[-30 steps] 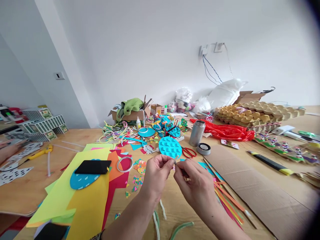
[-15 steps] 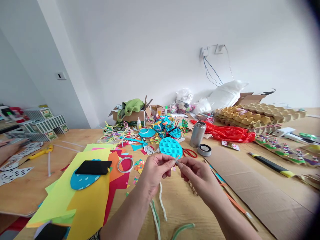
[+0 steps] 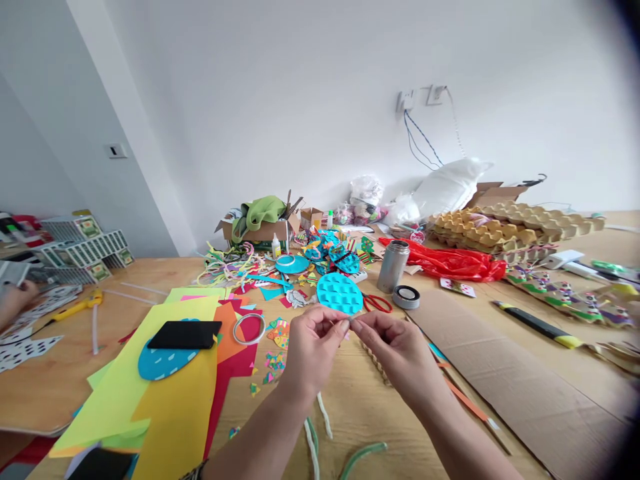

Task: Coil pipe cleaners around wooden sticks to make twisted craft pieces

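My left hand [image 3: 317,343] is closed in a pinch in the middle of the view, thumb against forefinger. Tip to tip with it, my right hand [image 3: 387,340] is pinched too. Whatever small thing lies between the fingertips is hidden now. Just beyond the hands rests a round blue disc [image 3: 339,293] with a woven-looking pattern. Red-handled scissors [image 3: 377,303] lie to its right. Below my wrists are a white pipe cleaner [image 3: 324,417] and a green pipe cleaner [image 3: 364,457], partly covered by my left forearm.
Yellow paper sheets [image 3: 175,413] lie at left, bearing a black phone [image 3: 185,335] and a tape roll [image 3: 249,329]. A steel flask [image 3: 393,267], its lid [image 3: 406,297], a cardboard sheet [image 3: 490,360] and egg trays [image 3: 500,227] stand rightward. A co-worker's hand [image 3: 20,297] shows at far left.
My fingertips have drawn closer together, and the pale thin piece that showed between them is now hidden. The view has shifted slightly. At far left, the co-worker's hand has come up holding something greyish.
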A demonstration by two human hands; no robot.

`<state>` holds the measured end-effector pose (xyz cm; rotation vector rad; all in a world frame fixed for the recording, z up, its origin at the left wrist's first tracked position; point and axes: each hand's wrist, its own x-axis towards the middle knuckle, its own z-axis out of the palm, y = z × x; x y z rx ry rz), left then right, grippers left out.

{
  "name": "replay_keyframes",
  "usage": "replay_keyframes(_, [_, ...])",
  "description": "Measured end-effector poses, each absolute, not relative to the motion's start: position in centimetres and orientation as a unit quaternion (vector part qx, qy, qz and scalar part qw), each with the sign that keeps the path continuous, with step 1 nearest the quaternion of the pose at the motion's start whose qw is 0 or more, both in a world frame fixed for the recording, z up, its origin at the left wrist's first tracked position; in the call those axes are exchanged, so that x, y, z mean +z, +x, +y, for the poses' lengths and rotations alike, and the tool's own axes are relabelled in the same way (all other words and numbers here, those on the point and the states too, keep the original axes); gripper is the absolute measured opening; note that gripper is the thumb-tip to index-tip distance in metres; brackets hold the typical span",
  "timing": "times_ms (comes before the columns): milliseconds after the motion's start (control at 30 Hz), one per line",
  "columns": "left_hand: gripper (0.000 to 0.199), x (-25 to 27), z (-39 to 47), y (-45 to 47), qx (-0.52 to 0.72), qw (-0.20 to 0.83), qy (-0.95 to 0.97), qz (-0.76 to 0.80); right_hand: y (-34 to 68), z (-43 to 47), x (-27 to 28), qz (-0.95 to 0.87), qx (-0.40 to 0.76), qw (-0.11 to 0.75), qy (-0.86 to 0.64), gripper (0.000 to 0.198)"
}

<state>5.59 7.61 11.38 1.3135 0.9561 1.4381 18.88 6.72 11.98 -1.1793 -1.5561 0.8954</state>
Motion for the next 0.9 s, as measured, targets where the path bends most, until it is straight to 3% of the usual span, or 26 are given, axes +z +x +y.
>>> replay_keyframes(267, [0.008,10.8,7.6,6.1,0.608,0.397,0.573,0.380,18.6,6.7,11.9,-0.625,0.358,0.496,-0.485,0.032])
replay_keyframes(567, [0.017,11.7,7.2,5.8,0.549,0.518,0.535,0.380,19.3,6.8,12.0,-0.661,0.324,0.486,-0.471,0.028])
replay_keyframes(900, [0.019,12.0,7.3,5.3,0.544,0.576,0.480,0.377,19.2,6.5,12.4,-0.659,0.345,0.476,-0.469,0.024])
